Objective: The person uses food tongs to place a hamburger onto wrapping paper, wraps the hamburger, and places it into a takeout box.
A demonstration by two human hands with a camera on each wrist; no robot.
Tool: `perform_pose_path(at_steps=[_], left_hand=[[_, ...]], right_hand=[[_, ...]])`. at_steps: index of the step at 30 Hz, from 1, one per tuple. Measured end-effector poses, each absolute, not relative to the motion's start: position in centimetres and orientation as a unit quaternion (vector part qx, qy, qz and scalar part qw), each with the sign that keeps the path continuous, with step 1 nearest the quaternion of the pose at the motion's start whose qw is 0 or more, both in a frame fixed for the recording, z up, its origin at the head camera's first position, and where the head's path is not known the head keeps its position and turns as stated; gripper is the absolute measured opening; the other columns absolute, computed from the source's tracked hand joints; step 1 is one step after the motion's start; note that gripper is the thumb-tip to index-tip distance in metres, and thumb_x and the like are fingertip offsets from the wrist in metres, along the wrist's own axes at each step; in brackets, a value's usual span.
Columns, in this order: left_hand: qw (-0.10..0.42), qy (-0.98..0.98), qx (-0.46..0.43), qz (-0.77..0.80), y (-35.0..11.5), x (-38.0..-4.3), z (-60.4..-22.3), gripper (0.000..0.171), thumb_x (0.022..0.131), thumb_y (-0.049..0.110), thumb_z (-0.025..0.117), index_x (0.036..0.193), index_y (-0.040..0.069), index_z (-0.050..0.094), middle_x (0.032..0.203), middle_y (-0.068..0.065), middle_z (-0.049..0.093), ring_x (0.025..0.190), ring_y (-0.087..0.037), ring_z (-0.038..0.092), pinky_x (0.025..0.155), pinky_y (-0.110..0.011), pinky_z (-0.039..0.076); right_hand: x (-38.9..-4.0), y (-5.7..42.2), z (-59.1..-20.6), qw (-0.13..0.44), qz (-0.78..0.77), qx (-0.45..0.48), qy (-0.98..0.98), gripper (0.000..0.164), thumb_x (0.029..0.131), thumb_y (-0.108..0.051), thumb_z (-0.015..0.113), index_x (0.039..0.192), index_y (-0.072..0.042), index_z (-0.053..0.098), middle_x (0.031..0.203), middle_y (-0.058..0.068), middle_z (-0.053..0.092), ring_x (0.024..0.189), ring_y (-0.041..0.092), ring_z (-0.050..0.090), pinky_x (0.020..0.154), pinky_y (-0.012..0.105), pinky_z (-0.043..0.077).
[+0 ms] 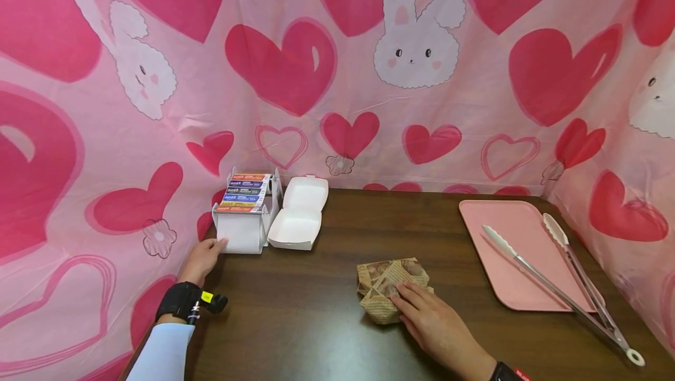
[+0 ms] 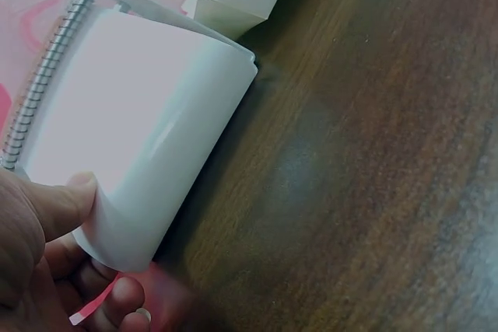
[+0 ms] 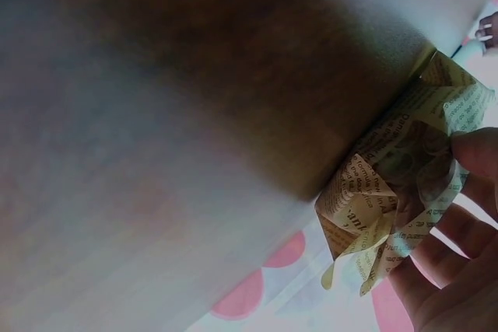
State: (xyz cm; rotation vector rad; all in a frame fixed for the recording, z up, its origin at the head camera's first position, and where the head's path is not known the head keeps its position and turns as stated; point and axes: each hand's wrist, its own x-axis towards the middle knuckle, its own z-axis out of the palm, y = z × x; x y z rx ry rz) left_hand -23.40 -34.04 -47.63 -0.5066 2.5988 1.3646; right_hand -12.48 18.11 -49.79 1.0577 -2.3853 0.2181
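Observation:
My left hand [image 1: 204, 257] is at the front of a tabletop label dispenser. Seen from the left wrist, its thumb [image 2: 66, 201] lies on the smooth white front [image 2: 148, 122] and the fingers curl beneath the lower edge, pinching it. Rolls with coloured labels [image 1: 244, 192] show on top of the dispenser. Near the middle of the table sits a package wrapped in brown newsprint-pattern paper [image 1: 384, 299], its flaps folded over. Over its right side lies my right hand [image 1: 440, 325]; in the right wrist view thumb and fingers hold the folded paper [image 3: 362, 207]. The package's contents are hidden.
Beside the dispenser stands a white clamshell box [image 1: 296, 225] with its lid up. A pink tray [image 1: 519, 275] lies at the right, with metal tongs [image 1: 559, 299] across it, their handle end past its near edge. A heart-patterned curtain [image 1: 358, 76] hangs behind the table.

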Motion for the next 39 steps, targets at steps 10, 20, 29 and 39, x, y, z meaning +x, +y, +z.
perform_pose_path(at_steps=[10,20,29,39], left_hand=[[0.076,0.869,-0.173,0.457,-33.9,-23.3,-47.8,0.077,0.106,0.051,0.04,0.15,-0.013,0.031,0.144,-0.035,0.038,0.127,-0.05,0.036,0.112,-0.067,0.03],[-0.114,0.879,-0.209,0.413,-32.5,-23.6,-47.1,0.052,0.1,0.033,0.058,0.132,-0.007,0.049,0.121,-0.027,0.053,0.108,-0.041,0.051,0.091,-0.051,0.047],[-0.164,0.877,-0.238,0.383,-31.4,-25.0,-44.7,0.064,0.106,0.048,0.036,0.125,-0.006,0.065,0.123,-0.03,0.063,0.104,-0.043,0.054,0.086,-0.053,0.042],[-0.178,0.857,-0.279,0.394,-31.2,-26.2,-44.3,0.063,0.105,0.048,0.044,0.13,-0.006,0.064,0.127,-0.03,0.063,0.117,-0.047,0.053,0.101,-0.059,0.041]], right_hand=[[-12.5,18.2,-49.8,0.257,0.079,0.393,-0.88,0.051,0.075,-0.018,0.087,0.123,-0.009,0.072,0.128,0.013,0.069,0.119,0.029,0.065,0.092,0.046,0.056],[-12.5,18.2,-49.8,0.261,0.079,0.396,-0.877,0.052,0.074,-0.018,0.086,0.123,-0.009,0.072,0.127,0.013,0.069,0.118,0.029,0.065,0.091,0.045,0.056],[-12.6,18.3,-50.0,0.261,0.088,0.403,-0.873,0.038,0.089,-0.023,0.075,0.124,-0.008,0.071,0.127,0.014,0.069,0.119,0.03,0.065,0.093,0.046,0.055],[-12.6,18.2,-49.9,0.258,0.083,0.399,-0.876,0.056,0.071,-0.016,0.089,0.124,-0.008,0.072,0.127,0.013,0.069,0.119,0.03,0.065,0.092,0.045,0.056]])
